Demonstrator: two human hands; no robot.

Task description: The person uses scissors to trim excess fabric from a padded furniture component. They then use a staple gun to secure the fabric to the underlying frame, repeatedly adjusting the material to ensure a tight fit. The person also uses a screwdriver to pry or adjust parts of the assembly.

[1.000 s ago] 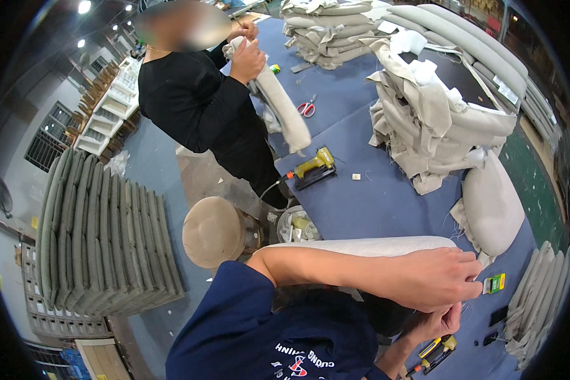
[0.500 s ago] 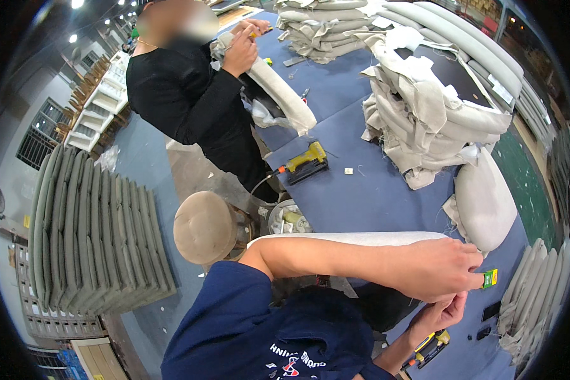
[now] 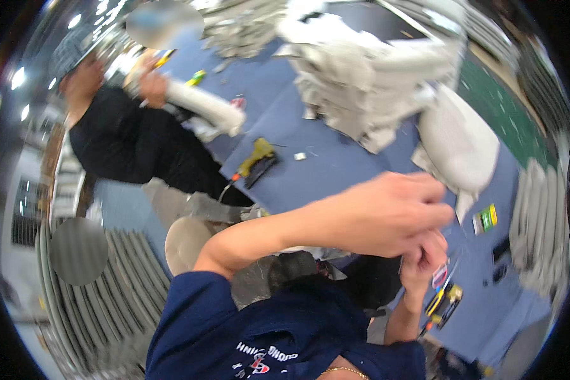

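Observation:
The view is blurred by motion. My left forearm crosses the picture and ends in my left hand (image 3: 392, 212), fingers curled, above the blue table (image 3: 335, 171). My right hand (image 3: 424, 256) comes up from below and meets it, fingers bunched just under the left palm. What the two hands hold between them is hidden. A yellow hand tool (image 3: 443, 304) lies just below my right hand. A small green and yellow object (image 3: 486, 218) sits to the right of both hands.
A co-worker in black (image 3: 139, 145) stands at the table's left, holding a pale padded roll (image 3: 206, 107). Another yellow tool (image 3: 259, 161), a white cushion (image 3: 456, 145) and heaped grey covers (image 3: 361, 82) lie on the table. A round stool (image 3: 187, 240) and stacked grey panels (image 3: 107, 285) stand left.
The view has swung and blurred. My hands have come closer to the camera, and the long white cushion under my left arm is no longer seen. The co-worker still handles the padded roll.

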